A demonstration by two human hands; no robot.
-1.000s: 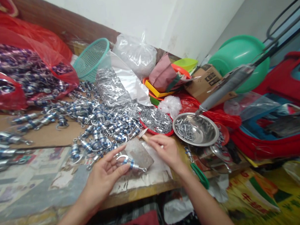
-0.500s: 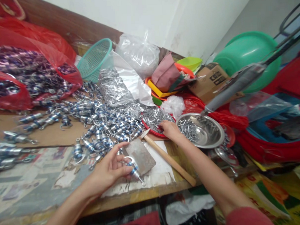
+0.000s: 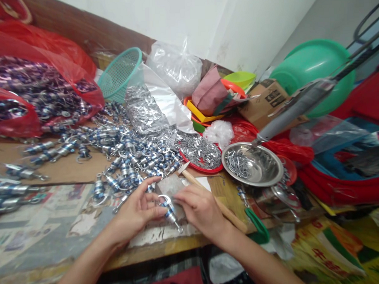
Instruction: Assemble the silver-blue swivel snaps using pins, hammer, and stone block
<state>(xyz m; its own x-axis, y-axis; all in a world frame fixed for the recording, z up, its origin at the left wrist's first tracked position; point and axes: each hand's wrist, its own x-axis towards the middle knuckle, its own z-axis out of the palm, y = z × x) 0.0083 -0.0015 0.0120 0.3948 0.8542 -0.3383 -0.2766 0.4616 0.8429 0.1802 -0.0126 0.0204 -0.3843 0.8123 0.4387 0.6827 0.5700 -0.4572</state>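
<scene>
My left hand (image 3: 142, 205) pinches a blue-and-silver metal fitting (image 3: 170, 213), with a curved hook at its top and a small ring at its lower end. It is held at the near edge of a grey metal block (image 3: 168, 184). Just right of the fitting, my right hand (image 3: 199, 208) has its fingertips pressed together over the block; whatever is between them is too small or hidden to make out. Behind that hand lies a hammer (image 3: 232, 217) with a wooden handle, partly covered by it.
Many similar fittings (image 3: 124, 148) are heaped behind and left. A red tray (image 3: 206, 170) holds small silver pieces, beside a steel bowl (image 3: 268, 168) of metal pins. A green-handled object (image 3: 257, 226) lies at the table edge. A red bag (image 3: 94, 99) stands back left.
My right hand has come from the red tray of small silver pieces to the metal block, close to the fitting. My left hand keeps its hold on the fitting, almost unmoved.
</scene>
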